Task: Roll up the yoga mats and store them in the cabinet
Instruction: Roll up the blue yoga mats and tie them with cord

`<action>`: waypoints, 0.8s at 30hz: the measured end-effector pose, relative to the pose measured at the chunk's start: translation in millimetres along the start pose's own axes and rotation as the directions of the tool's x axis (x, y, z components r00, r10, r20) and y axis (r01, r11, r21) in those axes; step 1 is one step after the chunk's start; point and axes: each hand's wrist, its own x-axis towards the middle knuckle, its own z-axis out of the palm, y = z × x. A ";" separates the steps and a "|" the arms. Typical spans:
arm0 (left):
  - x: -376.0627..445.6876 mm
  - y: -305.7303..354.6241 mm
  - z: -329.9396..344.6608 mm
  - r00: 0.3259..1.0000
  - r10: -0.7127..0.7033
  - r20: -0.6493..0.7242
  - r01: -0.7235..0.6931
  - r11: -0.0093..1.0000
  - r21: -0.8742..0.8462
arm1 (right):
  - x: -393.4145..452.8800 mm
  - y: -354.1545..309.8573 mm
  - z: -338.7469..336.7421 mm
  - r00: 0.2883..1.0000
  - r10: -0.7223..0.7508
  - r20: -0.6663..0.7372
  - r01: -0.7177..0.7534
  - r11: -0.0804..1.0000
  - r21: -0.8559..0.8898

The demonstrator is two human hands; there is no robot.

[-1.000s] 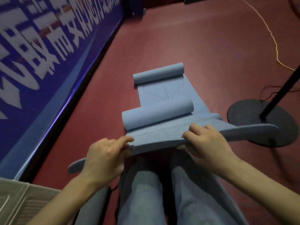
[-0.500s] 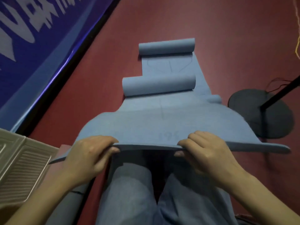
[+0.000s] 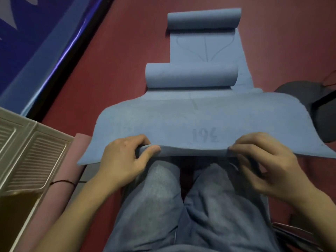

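Head view: left hand (image 3: 123,160) and right hand (image 3: 267,164) both pinch the blue mat's (image 3: 200,117) near edge, fingers curled around it, above the knees (image 3: 163,197).

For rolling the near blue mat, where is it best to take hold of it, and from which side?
Probably at the near edge of the blue mat, coming from the person's side. That edge is lifted and already curling under the left hand and right hand, which hold it spread apart; the far end lies curled on the floor.
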 end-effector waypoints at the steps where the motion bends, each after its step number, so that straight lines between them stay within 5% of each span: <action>1: 3.8 1.6 1.3 0.999 -0.034 0.017 0.035 0.999 -0.018 | 1.3 0.8 -2.0 1.000 -0.016 -0.025 0.014 0.998 -0.066; 5: 8.9 4.7 10.6 0.995 -0.098 0.003 0.098 0.988 -0.121 | -1.3 -6.2 -6.5 0.994 0.014 -0.109 -0.048 0.948 -0.314; 13: -1.4 18.9 21.4 0.947 0.282 -0.152 -0.260 0.953 0.154 | -4.9 -30.3 20.2 0.976 0.216 -0.028 -0.208 0.886 -0.414; 24: -18.7 17.7 22.2 0.928 0.268 -0.258 -0.187 0.936 0.298 | -0.5 -40.8 33.2 0.965 0.259 -0.037 -0.237 0.807 -0.540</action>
